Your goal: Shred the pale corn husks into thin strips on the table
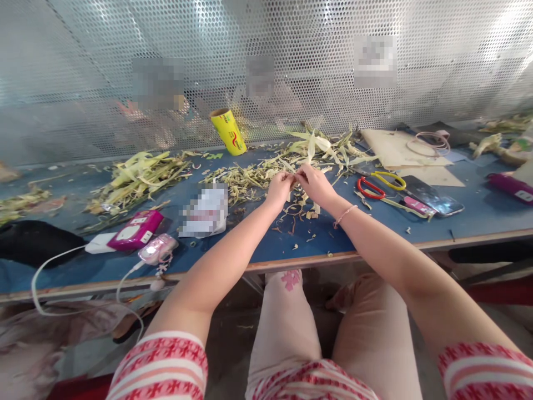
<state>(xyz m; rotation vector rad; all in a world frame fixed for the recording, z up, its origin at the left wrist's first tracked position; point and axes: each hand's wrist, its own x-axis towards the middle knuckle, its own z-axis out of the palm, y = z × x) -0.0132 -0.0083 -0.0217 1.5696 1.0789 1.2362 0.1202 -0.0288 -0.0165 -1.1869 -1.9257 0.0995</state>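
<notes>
My left hand [280, 188] and my right hand [314, 182] meet over the blue table, fingertips pinched close together. Between them is a thin, pale strip of dried husk, mostly hidden by the fingers. Under and behind the hands spreads a loose heap of shredded husk scraps [245, 179]. Longer, pale green husk leaves [322, 145] lie just beyond my right hand. Scissors [381, 184] with one red and one yellow handle rest to the right of my right hand. A bundle of husks [139, 176] lies to the left.
A yellow cardboard tube [229, 132] stands tilted at the back by the perforated metal wall [291, 55]. A white packet [210, 211], a purple device [137, 229] and a cabled pink device [157, 249] lie on the left. A phone [435, 195] and beige sheets [400, 149] lie right.
</notes>
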